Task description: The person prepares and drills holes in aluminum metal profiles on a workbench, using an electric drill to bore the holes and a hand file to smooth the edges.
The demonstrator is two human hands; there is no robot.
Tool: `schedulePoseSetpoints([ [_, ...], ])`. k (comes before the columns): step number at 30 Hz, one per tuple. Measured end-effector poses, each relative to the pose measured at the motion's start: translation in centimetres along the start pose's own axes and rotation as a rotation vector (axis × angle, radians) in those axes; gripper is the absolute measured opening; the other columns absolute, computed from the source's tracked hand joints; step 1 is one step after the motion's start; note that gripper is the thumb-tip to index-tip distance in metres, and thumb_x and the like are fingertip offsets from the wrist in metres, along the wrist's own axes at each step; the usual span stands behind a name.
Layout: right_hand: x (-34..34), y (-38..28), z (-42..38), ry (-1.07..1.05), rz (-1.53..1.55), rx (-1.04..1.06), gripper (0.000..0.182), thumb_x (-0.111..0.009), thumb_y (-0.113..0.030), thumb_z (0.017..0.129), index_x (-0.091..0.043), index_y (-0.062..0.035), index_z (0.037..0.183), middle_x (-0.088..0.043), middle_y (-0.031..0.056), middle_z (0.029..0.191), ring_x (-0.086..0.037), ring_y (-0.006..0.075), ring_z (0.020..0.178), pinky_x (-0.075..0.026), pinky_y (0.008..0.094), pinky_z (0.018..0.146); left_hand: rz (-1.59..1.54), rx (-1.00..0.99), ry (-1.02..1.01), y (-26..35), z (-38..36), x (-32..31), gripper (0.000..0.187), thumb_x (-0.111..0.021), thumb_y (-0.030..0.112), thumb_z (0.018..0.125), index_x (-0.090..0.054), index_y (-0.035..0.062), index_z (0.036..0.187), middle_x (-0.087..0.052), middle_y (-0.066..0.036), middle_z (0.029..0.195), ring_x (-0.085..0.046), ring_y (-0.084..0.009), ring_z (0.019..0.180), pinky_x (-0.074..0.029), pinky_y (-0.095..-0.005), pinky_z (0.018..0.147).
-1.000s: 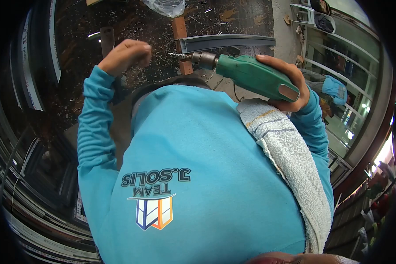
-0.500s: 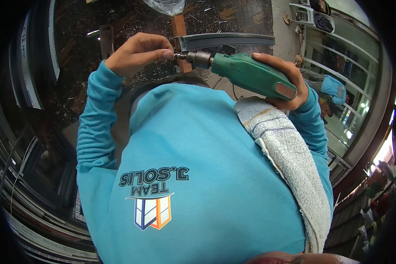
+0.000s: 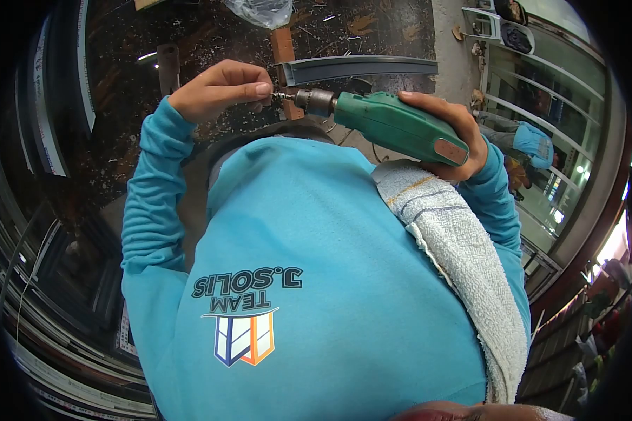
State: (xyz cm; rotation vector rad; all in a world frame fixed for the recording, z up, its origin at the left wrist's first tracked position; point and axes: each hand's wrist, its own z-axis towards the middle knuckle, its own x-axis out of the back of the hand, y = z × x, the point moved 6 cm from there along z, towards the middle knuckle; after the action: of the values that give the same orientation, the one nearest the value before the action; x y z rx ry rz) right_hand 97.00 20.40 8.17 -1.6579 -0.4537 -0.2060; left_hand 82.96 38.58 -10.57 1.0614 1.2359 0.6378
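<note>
A green power drill [image 3: 393,123] lies on its side in front of my chest, with my right hand [image 3: 463,133] wrapped round its body. Its metal chuck [image 3: 314,102] points left, and a thin twist drill bit [image 3: 282,95] sticks out of it. My left hand [image 3: 228,90] is closed in a pinch at the free end of this bit, thumb against the curled fingers. Just beyond the chuck, a dark grey metal profile [image 3: 361,69] rests across a reddish-brown wooden block [image 3: 284,45].
Shavings litter the dark worktop [image 3: 358,28]. A clear plastic bag [image 3: 261,11] lies at the far edge of view. Long profiles [image 3: 42,105] stand at the left. A white towel [image 3: 449,224] hangs over my right shoulder. Glass panels [image 3: 541,105] on the right reflect a person.
The drill and my right hand have shifted slightly left and down. More of the bit shows between the chuck and my left fingertips, and my left fingers have moved slightly.
</note>
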Motion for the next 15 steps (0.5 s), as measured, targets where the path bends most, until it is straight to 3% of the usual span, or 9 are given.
schedulePoseSetpoints([
  [6,0.0,0.3,-0.5,-0.003,-0.005,0.001,0.089,-0.067,-0.009,0.051,-0.043,0.0082,0.135,-0.058,0.0287,0.121,-0.063,0.0371,0.106,-0.048,0.0428,0.097,0.02,0.041,-0.034,-0.7,0.7,-0.6,0.036,-0.052,0.036,0.097,-0.057,0.0052,0.079,-0.048,0.001,0.068,-0.046,-0.0096,0.066,-0.04,-0.0275,0.063],
  [12,1.5,1.2,-2.4,0.068,0.037,0.005,0.087,-0.065,-0.01,0.054,-0.043,0.0092,0.135,-0.057,0.0302,0.121,-0.064,0.0383,0.105,-0.047,0.0434,0.097,-0.057,-0.121,0.201,0.4,1.2,-2.1,0.028,-0.054,0.03,0.095,-0.058,0.0038,0.084,-0.048,0.002,0.071,-0.044,-0.0087,0.067,-0.039,-0.0261,0.063],
  [15,2.4,1.4,-3.3,0.058,0.123,0.04,0.085,-0.064,-0.012,0.056,-0.042,0.0107,0.135,-0.057,0.031,0.121,-0.064,0.0397,0.105,-0.047,0.0441,0.097,0.061,-0.049,0.203,1.0,1.7,-2.7,0.027,-0.056,0.028,0.093,-0.059,0.0026,0.085,-0.048,0.002,0.072,-0.043,-0.0077,0.069,-0.037,-0.0243,0.063],
])
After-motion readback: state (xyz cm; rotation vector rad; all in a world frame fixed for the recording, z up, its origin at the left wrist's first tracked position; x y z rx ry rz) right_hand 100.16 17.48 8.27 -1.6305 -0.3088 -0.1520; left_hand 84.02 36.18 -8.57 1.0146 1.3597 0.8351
